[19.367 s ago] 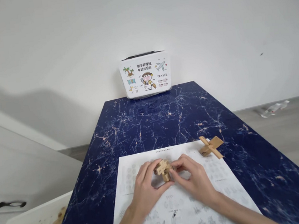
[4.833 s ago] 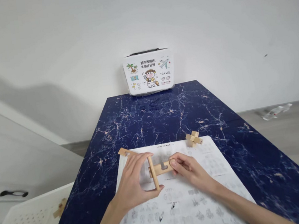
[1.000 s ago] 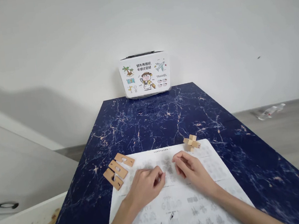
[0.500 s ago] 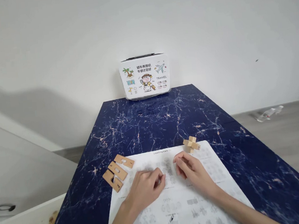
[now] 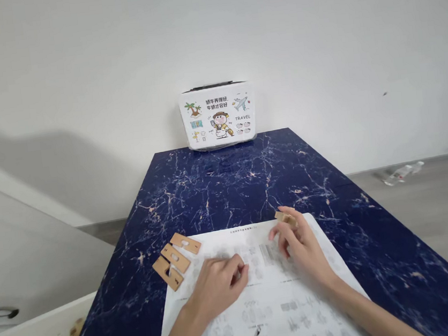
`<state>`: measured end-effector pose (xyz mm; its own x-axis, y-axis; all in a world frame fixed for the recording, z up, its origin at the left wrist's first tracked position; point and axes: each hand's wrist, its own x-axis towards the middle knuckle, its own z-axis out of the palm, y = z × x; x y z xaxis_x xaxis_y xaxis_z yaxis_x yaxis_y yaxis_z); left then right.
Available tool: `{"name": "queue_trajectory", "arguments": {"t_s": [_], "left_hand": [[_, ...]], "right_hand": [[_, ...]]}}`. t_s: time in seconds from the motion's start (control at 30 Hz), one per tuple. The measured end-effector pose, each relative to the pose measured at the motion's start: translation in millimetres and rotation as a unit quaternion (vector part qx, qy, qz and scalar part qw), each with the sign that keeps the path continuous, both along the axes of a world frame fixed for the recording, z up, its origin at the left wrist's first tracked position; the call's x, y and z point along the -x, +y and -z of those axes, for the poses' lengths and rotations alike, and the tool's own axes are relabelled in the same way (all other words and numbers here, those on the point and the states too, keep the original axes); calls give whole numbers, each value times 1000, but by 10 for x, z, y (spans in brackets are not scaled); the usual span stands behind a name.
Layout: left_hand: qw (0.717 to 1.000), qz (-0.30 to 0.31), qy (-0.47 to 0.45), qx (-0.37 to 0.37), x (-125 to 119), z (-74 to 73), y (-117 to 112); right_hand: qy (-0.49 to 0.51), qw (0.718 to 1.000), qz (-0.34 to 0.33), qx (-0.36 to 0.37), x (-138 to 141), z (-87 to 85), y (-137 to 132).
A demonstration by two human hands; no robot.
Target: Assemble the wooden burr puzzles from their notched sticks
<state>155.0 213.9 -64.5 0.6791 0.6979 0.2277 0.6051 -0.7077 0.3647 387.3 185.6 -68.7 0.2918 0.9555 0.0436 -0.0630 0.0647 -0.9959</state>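
Pale wall and dark blue, white-veined table, viewed from my remote post through the head camera. At the table's far end a white printed case stands against the wall; to the left, at a lower level, is a white perforated basket containing a wooden piece too blurred for me to identify. Beneath both hands lies a white printed sheet, its small diagrams illegible to me.

Right hand: at the sheet's far edge, toward the right corner, its fingers parted around a cross-shaped wooden block, one fingertip reaching past the block's far side. The hand hides part of the block, and I cannot tell whether the fingers press on it.

Left hand: over the sheet's left half, fingers curled together, nothing visible in them. Beyond it, about the sheet's far left corner, three slotted wooden plates lie flat side by side: one marked 1, one marked 2, and a nearest plate whose numeral I cannot read surely.

I judge the step in hand to be taking hold of the block. As I read it, the next move calls for a secure pinch on opposite faces before any lift.
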Motion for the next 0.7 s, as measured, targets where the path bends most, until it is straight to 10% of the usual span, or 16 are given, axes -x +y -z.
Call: {"name": "queue_trajectory", "arguments": {"t_s": [0.4, 0.7], "left_hand": [[1000, -5, 3, 12, -6, -15, -17], [995, -55, -58, 61, -14, -54, -25]], "right_hand": [[25, 999, -33, 23, 63, 18, -3], [106, 978, -177, 34, 70, -52, -81]]}}
